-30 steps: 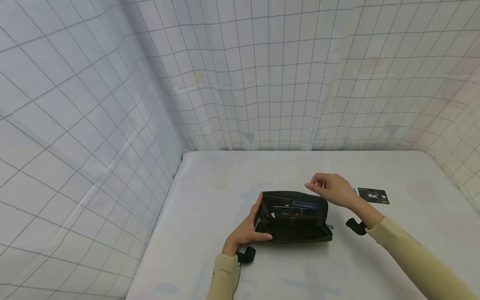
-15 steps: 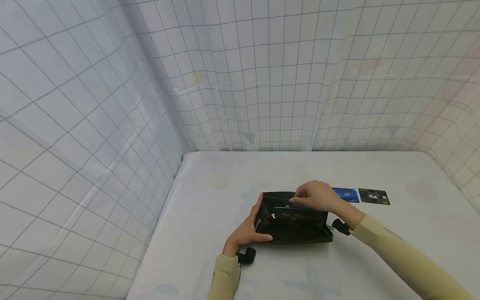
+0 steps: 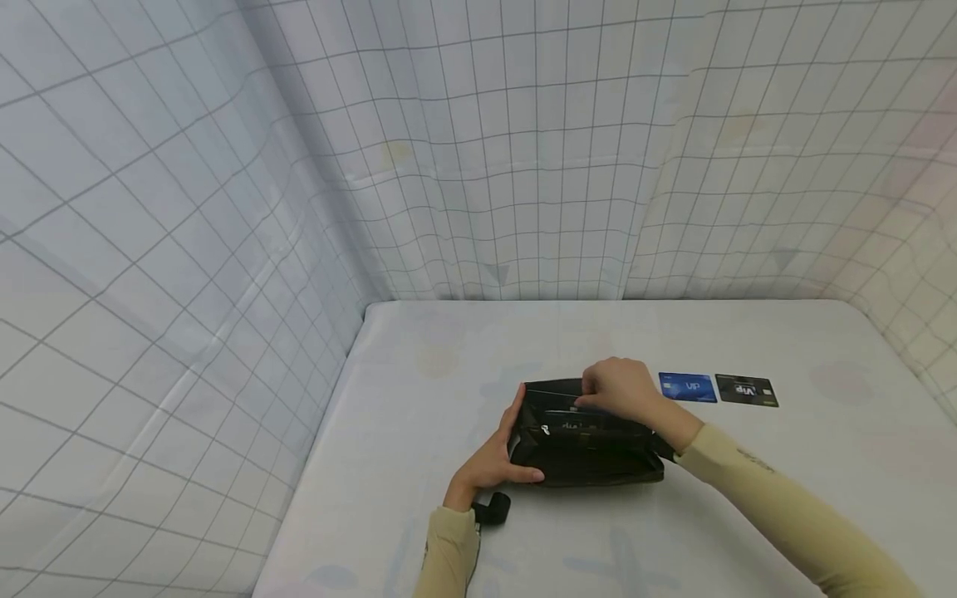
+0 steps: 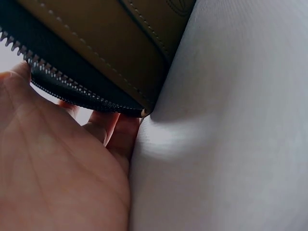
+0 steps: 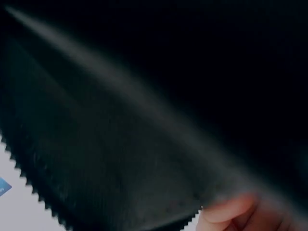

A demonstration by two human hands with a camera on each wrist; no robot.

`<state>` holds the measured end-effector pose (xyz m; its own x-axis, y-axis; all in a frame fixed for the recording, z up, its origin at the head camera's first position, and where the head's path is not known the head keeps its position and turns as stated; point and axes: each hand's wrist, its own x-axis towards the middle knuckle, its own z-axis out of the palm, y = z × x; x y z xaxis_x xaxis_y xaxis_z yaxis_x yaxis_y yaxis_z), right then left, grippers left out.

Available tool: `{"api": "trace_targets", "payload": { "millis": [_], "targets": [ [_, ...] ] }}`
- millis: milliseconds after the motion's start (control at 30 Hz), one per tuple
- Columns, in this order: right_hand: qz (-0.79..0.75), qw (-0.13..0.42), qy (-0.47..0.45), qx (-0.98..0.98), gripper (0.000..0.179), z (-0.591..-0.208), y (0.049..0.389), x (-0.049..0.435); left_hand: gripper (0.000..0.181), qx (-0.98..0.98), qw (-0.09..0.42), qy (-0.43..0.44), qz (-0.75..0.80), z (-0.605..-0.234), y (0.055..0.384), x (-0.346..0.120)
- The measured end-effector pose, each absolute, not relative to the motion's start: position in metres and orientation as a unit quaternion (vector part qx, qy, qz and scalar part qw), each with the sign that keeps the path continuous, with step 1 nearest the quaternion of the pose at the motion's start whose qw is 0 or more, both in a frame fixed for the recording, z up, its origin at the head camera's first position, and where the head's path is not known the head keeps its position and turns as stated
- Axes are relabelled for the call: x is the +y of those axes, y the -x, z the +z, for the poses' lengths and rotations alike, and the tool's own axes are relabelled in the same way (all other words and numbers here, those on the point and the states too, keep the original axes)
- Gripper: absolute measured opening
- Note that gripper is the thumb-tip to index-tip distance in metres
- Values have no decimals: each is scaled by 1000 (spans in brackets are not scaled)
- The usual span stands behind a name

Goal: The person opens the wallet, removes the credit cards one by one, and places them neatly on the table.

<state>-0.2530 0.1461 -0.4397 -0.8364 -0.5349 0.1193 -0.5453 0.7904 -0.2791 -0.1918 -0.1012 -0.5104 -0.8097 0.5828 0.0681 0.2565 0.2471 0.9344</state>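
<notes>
A long zip-around wallet [image 3: 591, 469], dark inside, lies spread open on the white table. Its brown stitched outside and toothed zip show in the left wrist view. My left hand [image 3: 488, 457] grips the wallet's left end, thumb on the near edge and fingers along the far flap. Over the card slots, my right hand [image 3: 619, 389] has its fingers curled, pinching at a card whose body is hidden behind the hand. A card with pale lettering [image 3: 571, 425] shows in a slot just below. The right wrist view is mostly filled by dark lining.
To the right of the wallet, a blue VIP card [image 3: 688, 388] and a black Vip card [image 3: 746, 390] lie side by side on the table [image 3: 419, 432]. White gridded cloth [image 3: 508, 183] hangs behind and at both sides.
My right hand has come left and down from above the wallet's far right corner to the card slots, uncovering the blue card on the table. The left hand stays put.
</notes>
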Motion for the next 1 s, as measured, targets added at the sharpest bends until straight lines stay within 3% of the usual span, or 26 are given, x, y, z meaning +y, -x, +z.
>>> {"api": "trace_targets", "payload": {
  "millis": [367,1000],
  "targets": [
    [147,44,-276,-949,30,-450,254,140,119,774,152,-273,551,-509,192,-100],
    [128,65,-359,-922,29,-455,257,146,118,779,148,-272,545,-508,191,-100]
  ]
}}
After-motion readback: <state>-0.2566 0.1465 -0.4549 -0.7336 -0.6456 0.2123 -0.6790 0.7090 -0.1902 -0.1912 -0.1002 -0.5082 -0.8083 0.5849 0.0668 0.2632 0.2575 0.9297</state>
